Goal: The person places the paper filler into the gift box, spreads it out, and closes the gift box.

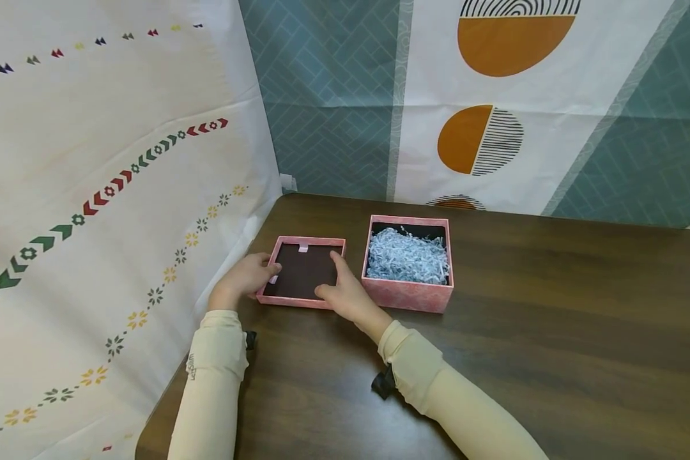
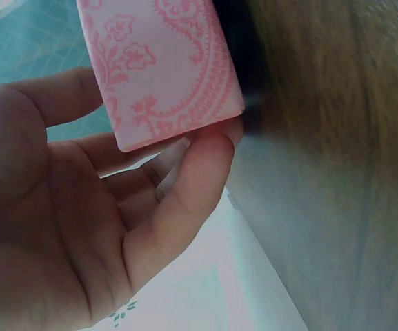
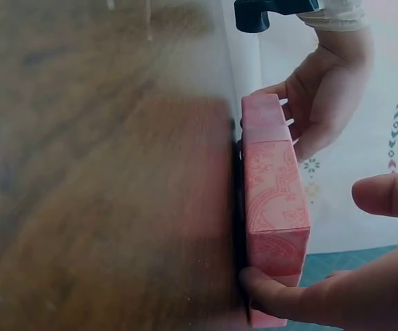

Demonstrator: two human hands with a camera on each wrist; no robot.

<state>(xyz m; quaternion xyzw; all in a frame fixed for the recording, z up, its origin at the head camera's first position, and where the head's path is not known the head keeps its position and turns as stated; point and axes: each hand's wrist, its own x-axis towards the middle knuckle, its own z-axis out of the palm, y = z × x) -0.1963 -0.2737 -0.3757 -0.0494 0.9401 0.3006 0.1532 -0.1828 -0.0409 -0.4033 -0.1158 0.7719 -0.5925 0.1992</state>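
A shallow pink box lid (image 1: pixel 299 301) lies with its dark inside facing up, two small pale tabs at its edges. My left hand (image 1: pixel 250 275) grips its left side, thumb over the rim and fingers around the outer wall. In the left wrist view the lid's patterned pink corner (image 2: pixel 164 69) sits between thumb and fingers. At the lid's right side is my right hand (image 1: pixel 349 294), thumb and index finger spread. One finger touches the lid's outer wall (image 3: pixel 278 186) low down in the right wrist view, while the thumb stands apart above it.
Right of the lid stands a deeper pink box (image 1: pixel 408 295), uncovered and filled with pale blue shredded paper (image 1: pixel 407 257). Both sit on a dark brown wooden table (image 1: pixel 552 332). A white patterned cloth (image 1: pixel 121 255) hangs along the left edge, and a teal-and-white curtain (image 1: pixel 333 128) behind.
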